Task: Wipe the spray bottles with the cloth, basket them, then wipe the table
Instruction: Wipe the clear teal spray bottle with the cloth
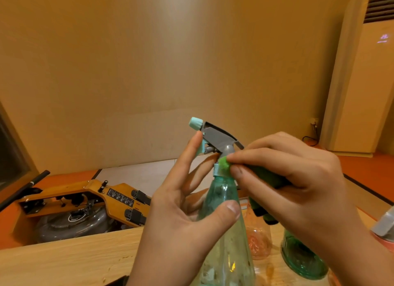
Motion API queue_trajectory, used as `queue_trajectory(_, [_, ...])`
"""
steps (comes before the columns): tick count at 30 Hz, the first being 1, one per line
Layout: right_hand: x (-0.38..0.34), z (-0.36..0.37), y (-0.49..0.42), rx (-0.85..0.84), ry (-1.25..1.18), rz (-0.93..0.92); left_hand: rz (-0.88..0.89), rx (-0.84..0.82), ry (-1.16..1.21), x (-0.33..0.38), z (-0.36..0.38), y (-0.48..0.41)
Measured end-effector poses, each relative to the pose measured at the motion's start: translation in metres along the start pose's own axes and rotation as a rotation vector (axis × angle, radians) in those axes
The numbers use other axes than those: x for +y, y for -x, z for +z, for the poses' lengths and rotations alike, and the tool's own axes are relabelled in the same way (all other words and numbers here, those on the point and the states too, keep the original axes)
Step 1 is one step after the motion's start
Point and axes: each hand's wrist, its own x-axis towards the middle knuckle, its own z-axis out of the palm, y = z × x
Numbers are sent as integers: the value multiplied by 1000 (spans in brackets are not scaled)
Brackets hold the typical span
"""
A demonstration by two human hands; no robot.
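I hold a clear teal spray bottle upright in front of me, its grey trigger head and pale teal nozzle pointing left. My left hand grips the bottle's body, thumb across the front, forefinger raised to the trigger. My right hand pinches a green cloth and presses it against the bottle's neck collar. A second teal bottle and an orange-tinted bottle stand on the wooden table behind, partly hidden by my right hand.
A grey-topped object shows at the right edge. Beyond the table's far edge a yellow machine lies on the orange floor. A tall air conditioner stands at the right wall.
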Motion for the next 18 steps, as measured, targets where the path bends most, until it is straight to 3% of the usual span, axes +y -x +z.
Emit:
queue_trajectory(7, [1,1,2,222,107,-23,-26,-166,-117,0,9,8])
queue_trajectory(13, [8,-2,0,89,91,1,-15,-80,-136,1,1,3])
queue_trajectory(18, [4,7,2,205,76,12,-13,-143,-177,2,9,7])
